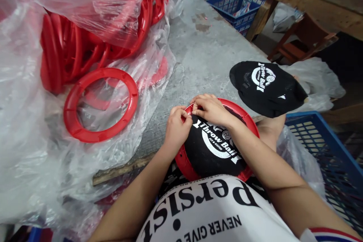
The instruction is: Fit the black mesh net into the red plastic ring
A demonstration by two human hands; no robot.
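Observation:
Against my body leans a red plastic ring (185, 163) with a black printed fabric disc (217, 143) inside it, lettered "Throw Ball". My left hand (178, 123) pinches the ring's far left rim between thumb and fingers. Right beside it, my right hand (210, 109) has its fingers bent over the same rim, close to the fabric's edge. The exact grip under the right fingers is partly hidden. A loose red ring (70, 115) lies on clear plastic to the left. Off to the right, another black printed fabric piece (246, 92) rests above my leg.
A large clear plastic bag (22, 94) full of stacked red rings (75, 51) covers the left side of the grey table (195, 53). Blue baskets (238, 5) stand beyond the table, with a blue crate (334, 159) at right. A brown wooden chair (307, 39) is behind.

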